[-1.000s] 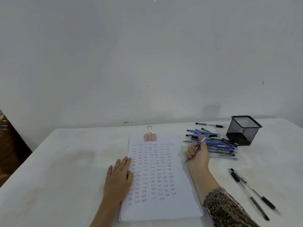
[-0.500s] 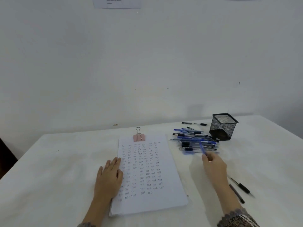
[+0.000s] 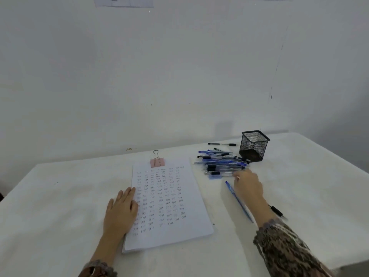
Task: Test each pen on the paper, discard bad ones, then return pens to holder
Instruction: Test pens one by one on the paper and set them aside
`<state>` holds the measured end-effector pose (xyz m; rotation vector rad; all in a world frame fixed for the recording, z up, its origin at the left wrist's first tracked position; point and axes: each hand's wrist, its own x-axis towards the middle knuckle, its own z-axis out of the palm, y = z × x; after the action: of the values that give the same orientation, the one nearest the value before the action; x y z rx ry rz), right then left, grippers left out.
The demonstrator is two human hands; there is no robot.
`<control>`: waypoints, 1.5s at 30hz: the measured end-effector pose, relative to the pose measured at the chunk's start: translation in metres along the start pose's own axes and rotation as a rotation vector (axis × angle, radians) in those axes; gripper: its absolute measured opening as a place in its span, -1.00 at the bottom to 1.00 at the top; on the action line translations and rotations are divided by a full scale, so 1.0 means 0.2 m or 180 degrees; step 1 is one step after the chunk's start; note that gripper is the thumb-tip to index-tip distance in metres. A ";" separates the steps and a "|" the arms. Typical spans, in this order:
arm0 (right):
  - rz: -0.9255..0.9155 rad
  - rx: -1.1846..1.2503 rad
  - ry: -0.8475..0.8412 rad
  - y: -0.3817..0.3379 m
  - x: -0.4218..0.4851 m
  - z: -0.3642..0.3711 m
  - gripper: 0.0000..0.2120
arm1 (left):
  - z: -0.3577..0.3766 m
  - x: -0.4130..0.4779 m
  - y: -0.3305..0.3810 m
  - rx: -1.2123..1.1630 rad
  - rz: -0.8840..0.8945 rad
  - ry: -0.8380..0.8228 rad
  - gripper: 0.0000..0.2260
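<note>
Head view looks down on one blue pen (image 3: 237, 200) lying flat on the white table (image 3: 60, 206), just beside the right hand (image 3: 248, 186) and wrist. It slants from near the fingers back toward the person. A big pile of pens (image 3: 219, 162) – blue ones and black ones – lies a bit farther back. The right hand reaches to the near edge of that pile. Its fingertips are blurry, so I cannot tell if they pinch a pen or lie loose.

The black mesh holder (image 3: 253, 146) stands upright just to the right of the pile. The paper (image 3: 169, 232), full of small written marks, lies to the left of the pens, with a pink binder clip (image 3: 157, 161) at its top. The left hand (image 3: 121, 210) lies flat with straight fingers on the paper's left edge – it grips nothing.

One black pen (image 3: 221, 144) lies alone behind the pile. Another black pen (image 3: 277, 211) peeks out to the right of the right arm, near its patterned sleeve (image 3: 283, 248).
</note>
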<state>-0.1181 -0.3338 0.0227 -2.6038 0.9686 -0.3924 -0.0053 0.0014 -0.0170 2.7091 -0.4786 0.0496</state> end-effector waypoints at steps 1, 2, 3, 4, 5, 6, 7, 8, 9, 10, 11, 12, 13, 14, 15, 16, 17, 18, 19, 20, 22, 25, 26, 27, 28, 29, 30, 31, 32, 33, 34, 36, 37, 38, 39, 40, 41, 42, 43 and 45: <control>-0.0205 -0.0049 -0.0045 -0.01 0.04 0.01 -0.68 | 0.00 0.00 0.00 0.0003 0.0003 -0.0001 -0.56; -0.0431 -0.0149 -0.0139 -0.01 0.07 0.03 -0.68 | 0.00 0.00 0.00 0.0000 0.0006 -0.0007 -0.56; -0.0632 -0.0280 -0.0240 -0.01 0.09 0.05 -0.68 | 0.00 0.00 0.00 -0.0004 0.0011 -0.0022 -0.56; -0.0750 -0.0386 -0.0321 -0.01 0.10 0.06 -0.70 | 0.00 0.00 0.00 -0.0007 0.0011 -0.0035 -0.56; -0.0811 -0.0451 -0.0343 -0.01 0.11 0.07 -0.72 | 0.00 0.00 0.00 -0.0010 0.0007 -0.0037 -0.56; -0.0846 -0.0507 -0.0319 -0.01 0.12 0.08 -0.74 | 0.00 0.00 0.00 -0.0020 0.0002 -0.0029 -0.56; -0.0881 -0.0588 -0.0304 0.00 0.13 0.08 -0.75 | 0.00 0.00 0.00 -0.0031 0.0002 -0.0016 -0.56; -0.0933 -0.0700 -0.0312 -0.01 0.14 0.08 -0.76 | 0.00 0.00 0.00 -0.0031 0.0005 -0.0006 -0.56; -0.0983 -0.0807 -0.0343 -0.01 0.15 0.08 -0.76 | 0.00 0.00 0.00 -0.0019 0.0010 -0.0003 -0.56; -0.1041 -0.0912 -0.0355 -0.01 0.16 0.08 -0.77 | 0.01 0.00 0.00 -0.0011 0.0019 0.0004 -0.56; -0.1099 -0.1021 -0.0335 -0.02 0.16 0.08 -0.76 | 0.01 0.00 0.00 -0.0003 0.0030 0.0020 -0.56; -0.1140 -0.1083 -0.0254 -0.02 0.16 0.08 -0.76 | 0.01 0.00 0.00 0.0001 0.0036 0.0035 -0.56; -0.1146 -0.1013 -0.0110 -0.03 0.15 0.07 -0.76 | 0.01 0.00 -0.01 -0.0004 0.0037 0.0048 -0.57; -0.1135 -0.0780 0.0044 -0.05 0.14 0.06 -0.77 | 0.02 0.00 -0.01 -0.0018 0.0055 0.0072 -0.57; -0.1146 -0.0384 0.0177 -0.08 0.12 0.05 -0.78 | 0.02 0.00 -0.01 -0.0050 0.0067 0.0106 -0.58; -0.1209 0.0099 0.0247 -0.12 0.09 0.04 -0.78 | 0.03 0.00 -0.01 -0.0127 0.0072 0.0158 -0.59; -0.1354 0.0542 0.0306 -0.17 0.06 0.03 -0.78 | 0.03 0.00 -0.02 -0.0231 0.0125 0.0281 -0.61; -0.1546 0.0769 0.0345 -0.24 0.01 0.01 -0.76 | 0.03 0.00 -0.02 -0.0328 0.0263 0.0485 -0.64; -0.1757 0.0776 0.0321 -0.30 -0.04 0.01 -0.75 | 0.02 0.00 -0.02 -0.0415 0.0466 0.0645 -0.65; -0.1987 0.0673 0.0246 -0.37 -0.09 0.02 -0.74 | 0.01 -0.01 -0.01 -0.0515 0.0687 0.0762 -0.64; -0.2506 0.0353 0.0035 -0.47 -0.18 0.09 -0.72 | -0.03 -0.03 0.05 -0.0722 0.1032 0.0725 -0.59; -0.3101 0.0216 -0.0127 -0.57 -0.27 0.19 -0.62 | -0.08 -0.07 0.16 -0.1263 0.1190 0.0177 -0.66; -0.3201 0.0218 -0.0102 -0.58 -0.29 0.22 -0.60 | -0.08 -0.08 0.19 -0.1279 0.1217 0.0049 -0.66; -0.3266 0.0217 -0.0055 -0.58 -0.30 0.25 -0.60 | -0.08 -0.09 0.21 -0.1232 0.1230 -0.0014 -0.67; -0.3289 0.0178 0.0015 -0.58 -0.30 0.28 -0.62 | -0.07 -0.09 0.22 -0.1190 0.1241 0.0006 -0.70; -0.3315 0.0145 0.0121 -0.58 -0.30 0.29 -0.65 | -0.05 -0.09 0.22 -0.1196 0.1239 0.0062 -0.73; -0.3343 0.0149 0.0208 -0.58 -0.30 0.29 -0.70 | -0.04 -0.09 0.22 -0.1223 0.1236 0.0107 -0.76; -0.3345 0.0187 0.0210 -0.57 -0.30 0.30 -0.73 | -0.03 -0.09 0.22 -0.1238 0.1227 0.0113 -0.77; -0.3343 0.0219 0.0195 -0.57 -0.30 0.30 -0.74 | -0.02 -0.09 0.21 -0.1249 0.1204 0.0095 -0.78; -0.3343 0.0211 0.0203 -0.57 -0.29 0.30 -0.73 | -0.01 -0.09 0.20 -0.1290 0.1157 0.0101 -0.77; -0.3335 0.0136 0.0215 -0.58 -0.28 0.30 -0.70 | 0.00 -0.09 0.20 -0.1353 0.1076 0.0144 -0.77; -0.3263 -0.0009 0.0360 -0.59 -0.24 0.30 -0.62 | 0.01 -0.08 0.19 -0.1507 0.0809 0.0310 -0.81; -0.3196 0.0143 0.0546 -0.59 -0.23 0.28 -0.62 | 0.01 -0.08 0.19 -0.1644 0.0651 0.0409 -0.86; -0.3011 0.0493 0.0685 -0.59 -0.22 0.25 -0.66 | 0.00 -0.08 0.19 -0.1807 0.0512 0.0455 -0.91; -0.2656 0.1105 0.0647 -0.59 -0.22 0.23 -0.74 | 0.00 -0.08 0.19 -0.1945 0.0429 0.0454 -0.94; -0.2185 0.1952 0.0446 -0.59 -0.23 0.20 -0.84 | -0.01 -0.09 0.19 -0.2021 0.0398 0.0413 -0.96; -0.1624 0.2915 0.0150 -0.59 -0.25 0.17 -0.90 | -0.01 -0.09 0.19 -0.2045 0.0402 0.0361 -0.96; -0.1091 0.3854 -0.0158 -0.61 -0.27 0.15 -0.87 | -0.01 -0.10 0.19 -0.2056 0.0418 0.0322 -0.94; -0.0675 0.4534 -0.0376 -0.62 -0.28 0.14 -0.87 | -0.01 -0.10 0.20 -0.2073 0.0443 0.0303 -0.90; -0.0243 0.4994 -0.0623 -0.63 -0.31 0.14 -0.90 | -0.02 -0.10 0.20 -0.2122 0.0492 0.0283 -0.82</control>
<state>-0.0795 -0.1960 0.0392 -1.1829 0.2066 -0.5650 -0.0377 -0.0246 -0.0009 2.0084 -0.5579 0.0426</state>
